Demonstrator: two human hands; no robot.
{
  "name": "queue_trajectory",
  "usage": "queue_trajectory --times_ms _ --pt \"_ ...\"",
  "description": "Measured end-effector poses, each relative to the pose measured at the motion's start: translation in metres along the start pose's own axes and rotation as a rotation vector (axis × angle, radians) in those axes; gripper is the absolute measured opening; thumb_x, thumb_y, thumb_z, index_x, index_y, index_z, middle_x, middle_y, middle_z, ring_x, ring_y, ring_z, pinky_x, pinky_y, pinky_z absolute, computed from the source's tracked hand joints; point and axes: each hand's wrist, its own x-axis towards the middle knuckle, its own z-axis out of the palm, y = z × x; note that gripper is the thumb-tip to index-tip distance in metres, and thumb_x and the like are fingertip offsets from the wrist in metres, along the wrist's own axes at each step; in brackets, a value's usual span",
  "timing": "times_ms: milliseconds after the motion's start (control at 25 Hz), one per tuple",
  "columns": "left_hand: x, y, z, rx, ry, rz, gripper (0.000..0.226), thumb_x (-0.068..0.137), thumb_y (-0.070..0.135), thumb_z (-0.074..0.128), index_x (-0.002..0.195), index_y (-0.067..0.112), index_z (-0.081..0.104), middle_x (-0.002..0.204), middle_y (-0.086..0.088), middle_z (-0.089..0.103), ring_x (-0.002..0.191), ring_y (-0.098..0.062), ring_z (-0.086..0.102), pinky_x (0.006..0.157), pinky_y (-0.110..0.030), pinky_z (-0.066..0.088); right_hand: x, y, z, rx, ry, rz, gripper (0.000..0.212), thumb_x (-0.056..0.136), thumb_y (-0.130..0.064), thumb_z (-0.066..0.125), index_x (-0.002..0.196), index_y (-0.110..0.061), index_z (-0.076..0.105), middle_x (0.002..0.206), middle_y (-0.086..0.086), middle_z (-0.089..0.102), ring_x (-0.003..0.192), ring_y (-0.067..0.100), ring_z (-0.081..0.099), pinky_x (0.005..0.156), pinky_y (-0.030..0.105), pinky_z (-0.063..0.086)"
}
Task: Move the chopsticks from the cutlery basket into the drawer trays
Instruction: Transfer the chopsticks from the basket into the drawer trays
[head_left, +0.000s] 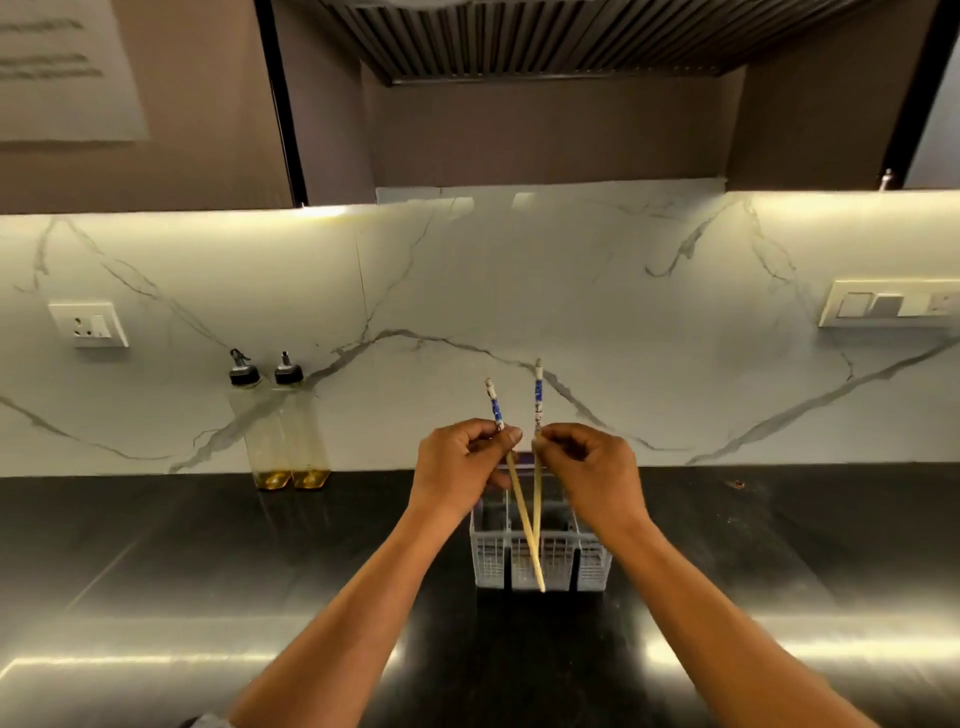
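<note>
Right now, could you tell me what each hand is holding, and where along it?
Left hand and right hand each pinch one chopstick just below its patterned top: left chopstick, right chopstick.

The left hand (460, 467) and the right hand (587, 467) are each pinching one chopstick, the left chopstick (519, 512) and the right chopstick (537, 400), their tips crossing in front of the white cutlery basket (556, 558) sitting on the dark counter (208, 545).

Cutlery basket (540, 558) on counter (208, 571), centre; two oil bottles (283, 431) behind-left, against backsplash (675, 364).
</note>
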Motion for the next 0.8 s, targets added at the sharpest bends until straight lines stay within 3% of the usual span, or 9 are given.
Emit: queue_trajectory --times_ms 80,320,600,800 --pt "-0.040 -0.010 -0.004 0.026 -0.051 -0.051 0.013 0.084 0.031 0.073 0.089 0.020 0.076 0.074 -0.003 0.076 0.058 -0.019 0.072 0.061 -0.029 0.061 -0.045 0.010 -0.020 -0.020 -0.049 0.094 0.006 0.086 -0.023 0.074 0.086 -0.028 0.077 0.074 -0.011 0.075 0.067 0.002 0.071 0.062 0.015 0.055" --pt "-0.186 -0.080 -0.017 0.071 -0.121 -0.307 0.017 0.081 0.034 0.077 0.079 0.018 0.077 0.068 -0.004 0.076 0.056 -0.021 0.072 0.059 -0.028 0.061 -0.206 0.086 -0.054 -0.092 -0.105 0.461 0.010 0.088 -0.020 0.071 0.079 -0.020 0.078 0.071 0.003 0.075 0.071 0.021 0.073 0.072 0.032 0.062" --pt "-0.308 -0.149 -0.022 0.195 -0.227 -0.470 0.017 0.085 0.034 0.072 0.080 0.017 0.073 0.065 -0.001 0.074 0.052 -0.014 0.070 0.051 -0.017 0.056 -0.337 0.140 -0.047 -0.311 -0.161 0.712 0.018 0.089 -0.023 0.071 0.072 -0.025 0.075 0.069 -0.013 0.073 0.065 0.006 0.071 0.069 0.032 0.063" --pt "-0.360 -0.188 -0.008 0.315 -0.253 -0.568 0.017 0.086 0.036 0.071 0.079 0.021 0.072 0.062 0.003 0.071 0.051 -0.008 0.069 0.055 -0.025 0.060 -0.381 0.155 -0.026 -0.487 -0.257 0.805 0.018 0.089 -0.019 0.069 0.074 -0.024 0.075 0.064 -0.007 0.073 0.058 0.014 0.071 0.061 0.033 0.062"
